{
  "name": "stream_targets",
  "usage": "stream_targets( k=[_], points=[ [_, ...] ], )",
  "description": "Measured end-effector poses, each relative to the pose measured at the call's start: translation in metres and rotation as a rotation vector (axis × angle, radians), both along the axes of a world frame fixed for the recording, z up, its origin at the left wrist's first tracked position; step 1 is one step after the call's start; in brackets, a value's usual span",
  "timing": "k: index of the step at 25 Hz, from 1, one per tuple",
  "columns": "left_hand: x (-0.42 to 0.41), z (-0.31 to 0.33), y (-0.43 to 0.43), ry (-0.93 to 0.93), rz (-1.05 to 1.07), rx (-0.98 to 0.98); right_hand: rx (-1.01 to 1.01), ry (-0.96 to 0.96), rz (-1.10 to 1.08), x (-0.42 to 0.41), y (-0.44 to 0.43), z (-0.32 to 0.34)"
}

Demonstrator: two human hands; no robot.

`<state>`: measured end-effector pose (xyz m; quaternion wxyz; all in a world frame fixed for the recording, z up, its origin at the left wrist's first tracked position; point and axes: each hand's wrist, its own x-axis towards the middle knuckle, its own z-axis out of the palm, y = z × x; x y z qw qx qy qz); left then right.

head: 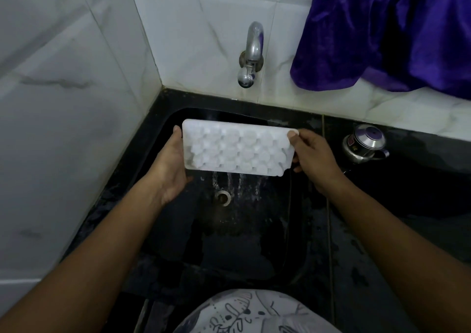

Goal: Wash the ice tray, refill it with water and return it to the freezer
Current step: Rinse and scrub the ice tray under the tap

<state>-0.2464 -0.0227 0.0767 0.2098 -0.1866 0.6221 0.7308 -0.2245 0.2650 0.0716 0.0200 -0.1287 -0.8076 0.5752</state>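
Note:
A white plastic ice tray (237,148) is held over the black sink (267,230), tipped with its underside of rounded cells facing me. Thin streams of water fall from its lower edge toward the metal drain (223,197). My left hand (171,165) grips the tray's left end, thumb on the near face. My right hand (312,155) pinches the right end, thumb near the top corner. The steel tap (251,55) on the tiled wall above shows no running water.
White marble-look tiles (63,116) close in on the left and behind. A purple cloth (387,32) hangs at the upper right. A small steel lidded pot (365,143) stands on the wet black counter right of the sink.

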Motion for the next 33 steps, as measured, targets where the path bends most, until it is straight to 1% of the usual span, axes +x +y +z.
stream_targets(
  k=[4, 7, 9, 10, 12, 14, 15, 18, 22, 23, 25, 27, 30, 33],
  points=[
    [-0.007, 0.020, -0.003, 0.056, -0.075, -0.019, -0.039, 0.026, -0.126, -0.010, -0.004, 0.016],
    [-0.002, 0.011, -0.008, 0.040, -0.094, -0.061, 0.042, -0.039, -0.127, -0.004, -0.008, 0.009],
    [0.001, -0.005, -0.017, 0.008, -0.099, -0.024, 0.087, -0.042, -0.061, 0.008, -0.015, -0.001],
    [0.001, -0.012, -0.025, -0.009, -0.093, 0.012, 0.094, 0.006, -0.017, 0.016, -0.018, -0.005],
    [-0.002, -0.024, -0.042, -0.068, -0.055, 0.122, 0.158, 0.186, 0.077, 0.031, -0.022, -0.014],
    [-0.004, -0.029, -0.056, -0.126, 0.011, 0.220, 0.270, 0.347, 0.184, 0.042, -0.026, -0.022],
    [-0.006, -0.031, -0.061, -0.141, 0.048, 0.242, 0.294, 0.361, 0.220, 0.044, -0.030, -0.026],
    [-0.013, -0.037, -0.071, -0.122, 0.161, 0.225, 0.253, 0.279, 0.274, 0.045, -0.043, -0.034],
    [-0.026, -0.039, -0.079, -0.160, 0.123, 0.152, 0.290, 0.269, 0.341, 0.030, -0.048, -0.027],
    [-0.029, -0.042, -0.079, -0.172, 0.134, 0.132, 0.275, 0.233, 0.356, 0.023, -0.048, -0.024],
    [-0.032, -0.047, -0.080, -0.163, 0.175, 0.124, 0.157, 0.091, 0.337, 0.005, -0.049, -0.017],
    [-0.034, -0.050, -0.080, -0.142, 0.205, 0.134, 0.034, 0.000, 0.225, -0.023, -0.051, -0.005],
    [-0.033, -0.048, -0.076, -0.118, 0.252, 0.165, -0.127, -0.055, 0.010, -0.078, -0.055, 0.018],
    [-0.034, -0.043, -0.068, -0.083, 0.250, 0.129, -0.374, -0.231, -0.021, -0.131, -0.065, 0.035]
  ],
)
